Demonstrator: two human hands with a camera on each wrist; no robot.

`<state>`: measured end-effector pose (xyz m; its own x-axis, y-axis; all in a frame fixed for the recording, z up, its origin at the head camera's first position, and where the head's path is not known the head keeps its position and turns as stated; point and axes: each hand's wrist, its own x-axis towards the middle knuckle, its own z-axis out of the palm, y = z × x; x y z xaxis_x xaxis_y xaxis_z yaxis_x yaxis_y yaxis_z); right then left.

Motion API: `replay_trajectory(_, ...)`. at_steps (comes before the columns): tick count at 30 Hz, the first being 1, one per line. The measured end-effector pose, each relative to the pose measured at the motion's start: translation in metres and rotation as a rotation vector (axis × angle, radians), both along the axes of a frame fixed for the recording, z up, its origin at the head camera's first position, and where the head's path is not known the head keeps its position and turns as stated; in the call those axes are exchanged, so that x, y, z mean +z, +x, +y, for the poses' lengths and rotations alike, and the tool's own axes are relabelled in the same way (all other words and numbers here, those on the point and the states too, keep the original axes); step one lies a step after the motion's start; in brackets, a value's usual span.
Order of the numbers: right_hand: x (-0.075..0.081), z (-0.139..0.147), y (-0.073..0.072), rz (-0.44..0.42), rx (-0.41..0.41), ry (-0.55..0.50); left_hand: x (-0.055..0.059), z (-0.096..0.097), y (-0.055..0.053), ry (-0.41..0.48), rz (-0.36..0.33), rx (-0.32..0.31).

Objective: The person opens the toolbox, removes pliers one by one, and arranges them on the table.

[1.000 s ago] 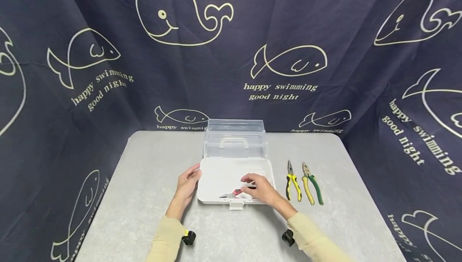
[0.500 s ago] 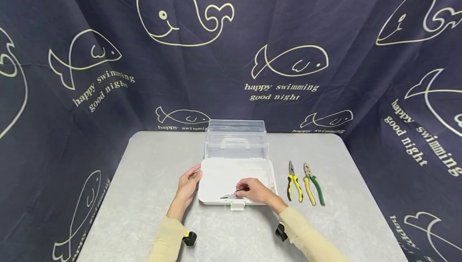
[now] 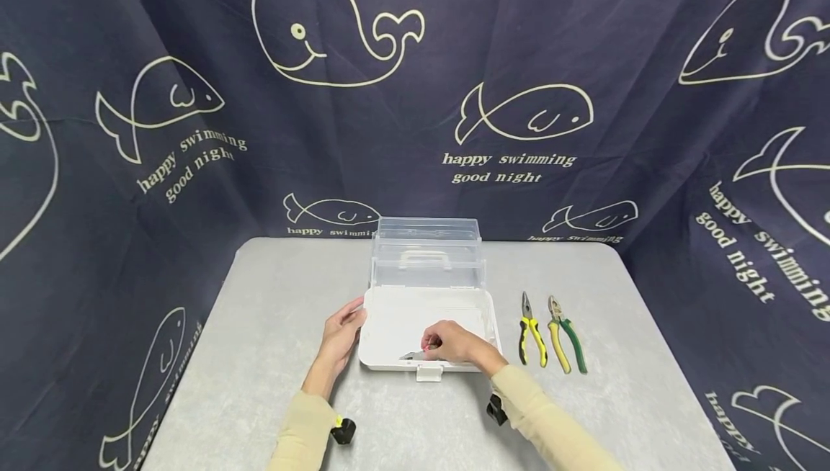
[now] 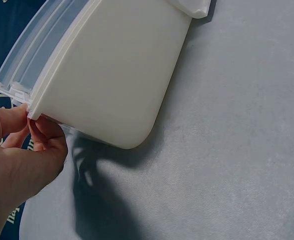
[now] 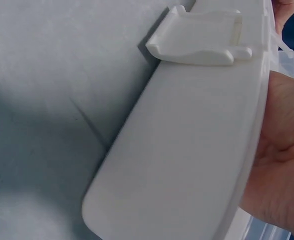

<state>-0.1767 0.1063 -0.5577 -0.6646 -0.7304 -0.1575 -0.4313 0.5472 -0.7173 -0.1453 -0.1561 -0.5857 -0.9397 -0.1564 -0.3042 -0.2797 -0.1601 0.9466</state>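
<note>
A white plastic toolbox (image 3: 390, 323) stands on the table with its clear lid (image 3: 428, 253) swung back. My left hand (image 3: 340, 334) holds its left side; in the left wrist view, thumb and fingers pinch the rim of the box (image 4: 112, 70). My right hand (image 3: 459, 343) reaches inside near the front wall, its fingers curled on red-handled pliers (image 3: 411, 356). Only the grey jaws and bits of red show past the fingers. In the right wrist view, the front wall (image 5: 186, 130) hides the fingertips, and part of the palm shows behind the rim.
Right of the box lie long-nose pliers (image 3: 532, 332) with yellow and black handles. Beside them are combination pliers (image 3: 567, 338) with yellow and green handles. A white latch (image 3: 429, 372) juts from the box front. A dark blue printed curtain (image 3: 363, 125) surrounds the table (image 3: 259, 384).
My right hand has moved left and down onto the red-handled pliers, and its fingers have closed on them. The left hand stays on the box's side.
</note>
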Motion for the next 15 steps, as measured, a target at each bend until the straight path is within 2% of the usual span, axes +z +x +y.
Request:
replay_trajectory(9,0.0078,0.0022,-0.0005,0.002,0.065,0.039,0.0001,0.0022,-0.003,-0.01,-0.023,0.014)
replay_trajectory(15,0.0062,0.0078,0.0005,-0.001,0.075,-0.037,0.0008,0.0019,-0.0017,-0.02,-0.035,0.018)
